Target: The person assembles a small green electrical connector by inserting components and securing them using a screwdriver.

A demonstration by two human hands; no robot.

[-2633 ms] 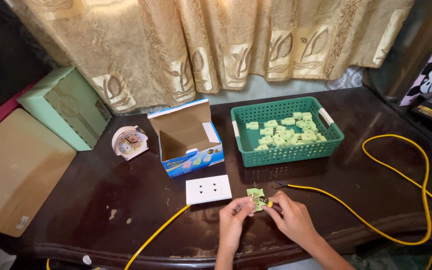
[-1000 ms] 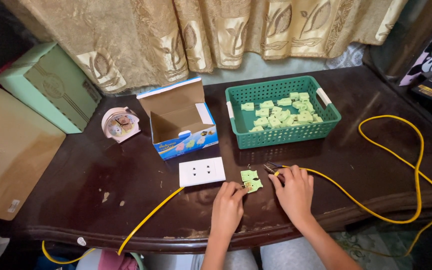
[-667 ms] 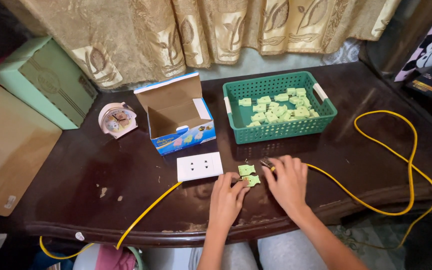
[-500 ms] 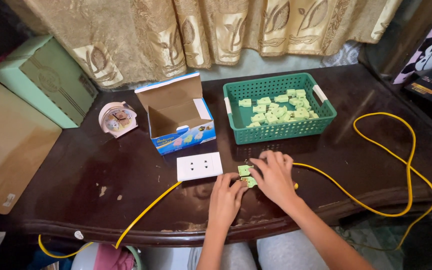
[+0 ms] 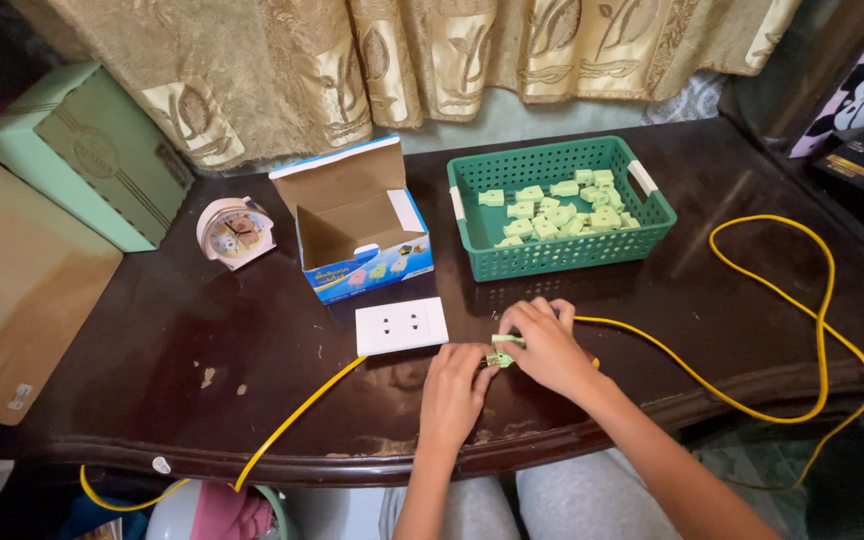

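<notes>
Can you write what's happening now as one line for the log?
left hand: touching small green part | right hand: covering it | yellow cable: beside | green basket: behind

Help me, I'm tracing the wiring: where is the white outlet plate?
In the head view the white outlet plate lies flat on the table, just left of both hands, in front of the open box.

I see everything through a single camera on my head, looking steeply down and forward over the dark wooden table (image 5: 152, 330). It sits fairly near: the table fills most of the view, its near edge low in the picture above my lap. Beyond the table's far edge hangs the gold curtain (image 5: 402, 60), which the camera faces.
</notes>
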